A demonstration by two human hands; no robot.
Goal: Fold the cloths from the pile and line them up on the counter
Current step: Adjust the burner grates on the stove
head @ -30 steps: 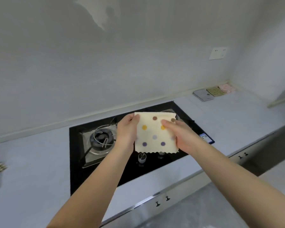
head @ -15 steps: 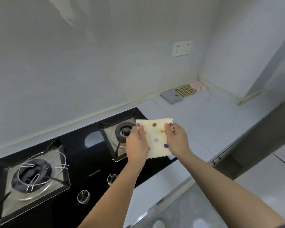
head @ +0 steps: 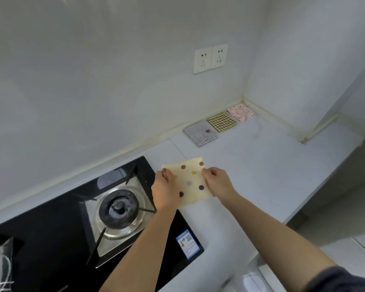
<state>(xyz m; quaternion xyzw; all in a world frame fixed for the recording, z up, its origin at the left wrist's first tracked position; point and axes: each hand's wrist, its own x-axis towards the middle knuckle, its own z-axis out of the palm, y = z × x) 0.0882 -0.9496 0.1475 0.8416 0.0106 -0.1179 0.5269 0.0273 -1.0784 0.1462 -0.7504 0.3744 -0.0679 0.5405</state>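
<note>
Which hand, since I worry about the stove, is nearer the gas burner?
Left. The left hand grips the dotted cloth just right of the burner, at the edge of the hob; the right hand holds the cloth's other side, farther right over the counter.

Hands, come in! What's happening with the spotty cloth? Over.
Left hand, right hand pinch spotty cloth, folded. By the wall, three folded cloths lined up. Nothing in the way.

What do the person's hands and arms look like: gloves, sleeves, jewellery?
No gloves, rings or watch on the left hand or right hand. Both forearms are uncovered. A dark sleeve shows on the right upper arm; no left sleeve is in view.
</note>
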